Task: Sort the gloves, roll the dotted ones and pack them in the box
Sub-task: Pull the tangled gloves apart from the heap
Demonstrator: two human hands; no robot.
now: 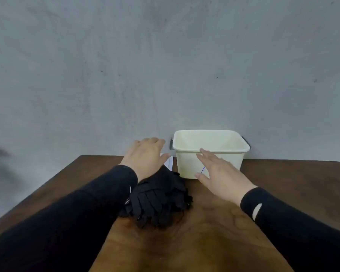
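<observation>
Black gloves (pixel 159 199) lie heaped just beside the open cream box (pixel 210 154).

A plain workroom: bare grey wall (pixel 165 55) behind a wooden table (pixel 204 232).

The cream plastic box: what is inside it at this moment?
The cream plastic box shows only bare inner walls near the rim; no glove shows inside. Its near wall hides the floor. The pile of black gloves lies on the wooden table in front.

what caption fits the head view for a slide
Both open hands reach past a pile of black gloves toward a cream box on a wooden table.
</observation>
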